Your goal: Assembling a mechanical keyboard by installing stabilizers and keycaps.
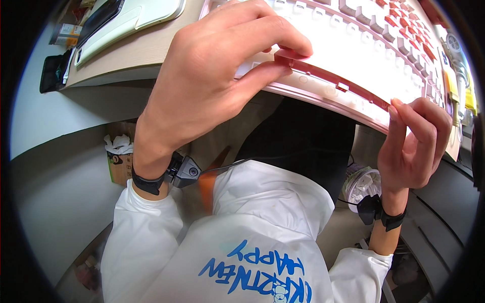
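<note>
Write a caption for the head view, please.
Both hands, left hand and right hand, pinch the keyboard front edge.

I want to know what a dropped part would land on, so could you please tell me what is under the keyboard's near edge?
Below the keyboard edge held by the left hand and right hand are the person's dark lap and a lined bin. The keyboard's underside is hidden.

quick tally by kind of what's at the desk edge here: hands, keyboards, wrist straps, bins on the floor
Hands: 2, the left hand and the right hand, both gripping the front edge of the keyboard
Keyboards: 1, the white and pink keyboard
Wrist straps: 2, the left strap and the right strap
Bins: 1, the lined bin
Total: 6
</note>
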`<state>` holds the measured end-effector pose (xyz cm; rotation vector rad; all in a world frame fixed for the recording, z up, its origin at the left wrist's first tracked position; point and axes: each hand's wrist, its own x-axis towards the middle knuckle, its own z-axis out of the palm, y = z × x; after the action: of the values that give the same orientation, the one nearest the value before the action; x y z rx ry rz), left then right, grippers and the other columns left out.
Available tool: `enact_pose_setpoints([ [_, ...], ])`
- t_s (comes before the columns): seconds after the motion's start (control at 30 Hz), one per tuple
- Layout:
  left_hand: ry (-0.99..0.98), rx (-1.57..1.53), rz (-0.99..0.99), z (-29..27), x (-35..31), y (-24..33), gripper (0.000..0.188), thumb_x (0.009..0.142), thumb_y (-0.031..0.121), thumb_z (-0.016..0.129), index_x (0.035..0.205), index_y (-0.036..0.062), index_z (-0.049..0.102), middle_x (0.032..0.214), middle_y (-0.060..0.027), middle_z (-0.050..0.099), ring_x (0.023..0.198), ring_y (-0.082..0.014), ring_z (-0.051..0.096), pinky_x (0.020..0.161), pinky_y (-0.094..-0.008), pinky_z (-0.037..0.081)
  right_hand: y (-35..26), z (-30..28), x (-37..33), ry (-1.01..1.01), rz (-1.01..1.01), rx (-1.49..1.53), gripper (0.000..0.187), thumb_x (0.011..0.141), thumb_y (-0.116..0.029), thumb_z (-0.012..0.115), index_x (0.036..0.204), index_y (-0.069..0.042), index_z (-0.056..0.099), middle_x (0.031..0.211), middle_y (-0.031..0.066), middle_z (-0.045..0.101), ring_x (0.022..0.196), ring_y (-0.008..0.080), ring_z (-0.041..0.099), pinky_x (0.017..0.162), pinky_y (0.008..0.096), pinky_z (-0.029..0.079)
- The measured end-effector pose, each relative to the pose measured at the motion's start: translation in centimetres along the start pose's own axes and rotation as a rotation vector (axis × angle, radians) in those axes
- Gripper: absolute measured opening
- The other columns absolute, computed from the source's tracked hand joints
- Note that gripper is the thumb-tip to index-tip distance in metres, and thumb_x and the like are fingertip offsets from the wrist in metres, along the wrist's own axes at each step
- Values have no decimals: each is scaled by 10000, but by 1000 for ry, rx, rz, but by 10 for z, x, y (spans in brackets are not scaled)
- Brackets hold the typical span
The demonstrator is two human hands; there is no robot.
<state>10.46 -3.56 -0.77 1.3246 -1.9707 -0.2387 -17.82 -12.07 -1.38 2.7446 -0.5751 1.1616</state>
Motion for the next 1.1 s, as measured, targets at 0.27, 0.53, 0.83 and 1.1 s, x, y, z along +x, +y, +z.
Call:
enact_pose_setpoints([
  [0.27, -7, -6, 2, 1, 0, -1, 334, 780, -101, 754, 1067, 69, 732, 1024, -52, 717, 883, -160, 685, 692, -287, 452, 3, 5, -3, 53, -14, -5, 245, 777, 18, 851, 989, -52, 751, 951, 85, 652, 815, 194, 608, 676, 291, 462],
  [0.53, -6, -2, 26, 1, 1, -1, 317, 793, -98, 749, 1066, 62, 732, 1023, -60, 718, 889, -166, 686, 698, -286, 464, 2, 1, -3, 16, 3, -28, 250, 772, 22, 852, 988, -52, 748, 951, 92, 663, 832, 202, 621, 706, 299, 481],
  [0.83, -31, 6, -21, -1, -2, -2, 321, 793, -101, 738, 1075, 50, 715, 1028, -43, 708, 882, -145, 662, 702, -269, 435, 0, 6, 1, 17, 50, 85, 241, 787, 113, 796, 1000, 20, 732, 968, 109, 647, 837, 199, 610, 729, 312, 492],
  [1.1, -17, 17, -15, -1, -2, -2, 301, 793, -72, 752, 1064, 54, 716, 1014, -32, 706, 858, -134, 645, 696, -268, 415, 3, 6, 4, -3, 55, 110, 241, 796, 113, 790, 1012, 21, 734, 970, 103, 639, 843, 191, 603, 732, 304, 488],
])
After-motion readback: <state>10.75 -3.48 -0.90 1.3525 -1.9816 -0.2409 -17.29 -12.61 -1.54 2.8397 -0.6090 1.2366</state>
